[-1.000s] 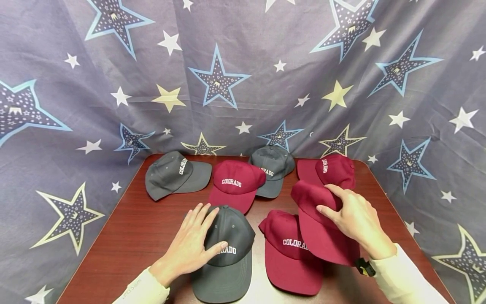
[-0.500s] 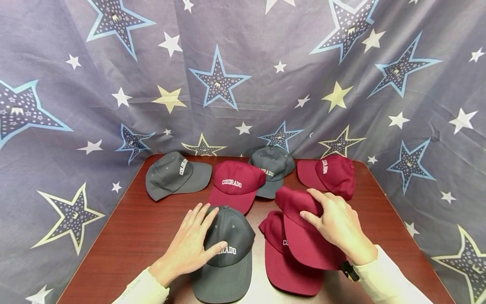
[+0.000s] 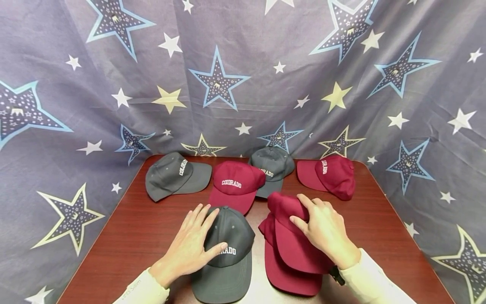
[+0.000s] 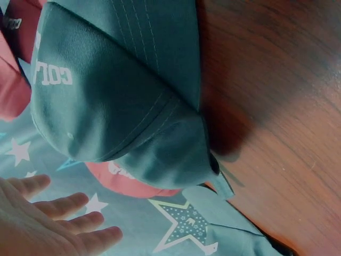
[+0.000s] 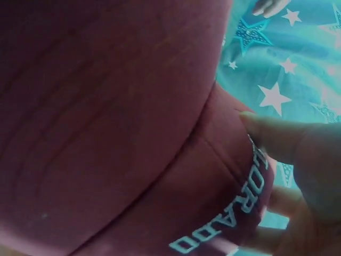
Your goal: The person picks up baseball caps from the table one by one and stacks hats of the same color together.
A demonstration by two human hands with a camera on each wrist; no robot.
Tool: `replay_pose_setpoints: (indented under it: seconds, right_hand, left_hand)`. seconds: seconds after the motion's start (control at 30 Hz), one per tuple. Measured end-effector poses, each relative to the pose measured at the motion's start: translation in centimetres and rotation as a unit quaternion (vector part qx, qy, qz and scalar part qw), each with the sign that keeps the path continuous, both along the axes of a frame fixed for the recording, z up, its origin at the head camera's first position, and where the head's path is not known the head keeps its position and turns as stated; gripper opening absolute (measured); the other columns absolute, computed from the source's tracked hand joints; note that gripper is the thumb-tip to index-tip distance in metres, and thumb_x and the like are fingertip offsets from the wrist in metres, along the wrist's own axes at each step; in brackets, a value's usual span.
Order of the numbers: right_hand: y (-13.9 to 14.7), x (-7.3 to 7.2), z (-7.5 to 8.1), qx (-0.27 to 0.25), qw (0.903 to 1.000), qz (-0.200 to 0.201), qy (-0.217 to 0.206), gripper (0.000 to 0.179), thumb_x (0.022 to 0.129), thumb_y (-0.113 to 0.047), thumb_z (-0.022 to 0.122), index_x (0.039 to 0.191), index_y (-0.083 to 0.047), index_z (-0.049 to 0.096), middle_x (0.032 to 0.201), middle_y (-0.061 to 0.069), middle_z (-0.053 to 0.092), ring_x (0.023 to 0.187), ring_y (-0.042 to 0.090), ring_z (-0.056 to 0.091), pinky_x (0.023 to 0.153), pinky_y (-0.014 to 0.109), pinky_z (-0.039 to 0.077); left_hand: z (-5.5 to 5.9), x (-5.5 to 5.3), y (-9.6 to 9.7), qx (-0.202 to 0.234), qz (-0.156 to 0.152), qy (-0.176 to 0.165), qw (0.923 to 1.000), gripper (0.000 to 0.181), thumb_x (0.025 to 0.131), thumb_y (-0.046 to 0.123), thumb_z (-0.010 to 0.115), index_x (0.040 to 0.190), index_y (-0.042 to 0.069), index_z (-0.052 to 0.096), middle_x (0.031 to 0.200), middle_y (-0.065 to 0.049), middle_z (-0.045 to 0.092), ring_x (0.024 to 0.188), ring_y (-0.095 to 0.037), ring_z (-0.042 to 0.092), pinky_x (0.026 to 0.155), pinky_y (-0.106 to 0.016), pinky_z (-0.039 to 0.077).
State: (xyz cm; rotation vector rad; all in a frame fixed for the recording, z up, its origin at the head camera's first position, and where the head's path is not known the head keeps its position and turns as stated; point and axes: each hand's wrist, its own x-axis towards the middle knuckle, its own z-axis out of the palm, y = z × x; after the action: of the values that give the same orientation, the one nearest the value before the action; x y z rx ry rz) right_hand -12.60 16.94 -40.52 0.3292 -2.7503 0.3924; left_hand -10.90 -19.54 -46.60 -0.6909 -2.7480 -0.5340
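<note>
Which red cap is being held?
The upper red cap, overlapping the lower red cap at front right; it's the only red one gripped by the right hand.

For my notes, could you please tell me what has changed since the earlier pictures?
The right hand moved its held red cap leftward, further over the front red cap, hiding that one's lettering in the head view. Nothing was let go. The left hand, the front grey cap and the four caps behind stayed put.

In the head view, your right hand (image 3: 322, 228) hides lettering on the upper red cap (image 3: 294, 245), which partly hides the lower red cap (image 3: 282, 278); your left hand (image 3: 191, 245) hides letters on the near gray cap (image 3: 228, 276).
</note>
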Motion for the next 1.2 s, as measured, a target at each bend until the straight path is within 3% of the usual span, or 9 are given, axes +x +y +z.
replay_pose_setpoints:
  seconds: [0.2, 0.4, 0.57, 0.73, 1.2]
  right_hand:
    - [-0.7, 0.3, -1.9, 0.038, 0.9992, 0.0, 0.014, 0.063, 0.085, -0.045, 0.082, 0.137, -0.015, 0.062, 0.107, 0.02, 0.067, 0.093, 0.042, 0.064, 0.059, 0.059, 0.054]
    - [-1.0, 0.2, -3.3, 0.079, 0.9966, -0.023, 0.001, 0.081, 0.082, -0.061, 0.078, 0.146, -0.015, 0.057, 0.113, 0.019, 0.065, 0.093, 0.042, 0.063, 0.057, 0.056, 0.054]
    - [-1.2, 0.1, -4.3, 0.112, 0.9932, -0.031, -0.009, 0.09, 0.08, -0.069, 0.074, 0.148, -0.014, 0.054, 0.114, 0.019, 0.063, 0.082, 0.041, 0.062, 0.052, 0.053, 0.052]
    - [-1.5, 0.0, -5.2, 0.124, 0.9918, -0.032, 0.007, 0.091, 0.079, -0.07, 0.074, 0.146, -0.011, 0.056, 0.107, 0.02, 0.063, 0.072, 0.041, 0.06, 0.048, 0.051, 0.05]
    - [-2.1, 0.8, -7.3, 0.145, 0.9878, -0.034, 0.045, 0.094, 0.076, -0.072, 0.076, 0.143, -0.009, 0.057, 0.098, 0.021, 0.062, 0.066, 0.041, 0.06, 0.04, 0.047, 0.046]
  left_hand:
    - [-0.1, 0.0, 0.0, 0.0, 0.0, -0.002, 1.0, 0.091, 0.089, 0.07, 0.063, 0.156, 0.012, 0.042, 0.158, -0.016, 0.041, 0.153, -0.039, 0.024, 0.122, -0.06, 0.015]
    - [-0.2, 0.0, 0.1, 0.001, 0.002, -0.004, 1.0, 0.091, 0.088, 0.068, 0.065, 0.156, 0.011, 0.043, 0.157, -0.016, 0.042, 0.152, -0.04, 0.024, 0.122, -0.06, 0.015]
    - [-0.2, 0.1, 0.0, -0.001, 0.006, -0.007, 1.0, 0.092, 0.088, 0.068, 0.065, 0.156, 0.011, 0.043, 0.158, -0.016, 0.042, 0.152, -0.041, 0.024, 0.121, -0.062, 0.017]
    - [-0.4, 0.0, 0.0, -0.001, 0.008, -0.009, 0.9999, 0.092, 0.088, 0.07, 0.064, 0.156, 0.011, 0.043, 0.158, -0.016, 0.041, 0.152, -0.041, 0.024, 0.12, -0.063, 0.018]
    - [-0.6, 0.1, 0.0, 0.007, 0.007, -0.01, 0.9999, 0.092, 0.088, 0.07, 0.064, 0.156, 0.012, 0.044, 0.158, -0.015, 0.041, 0.152, -0.041, 0.023, 0.121, -0.063, 0.017]
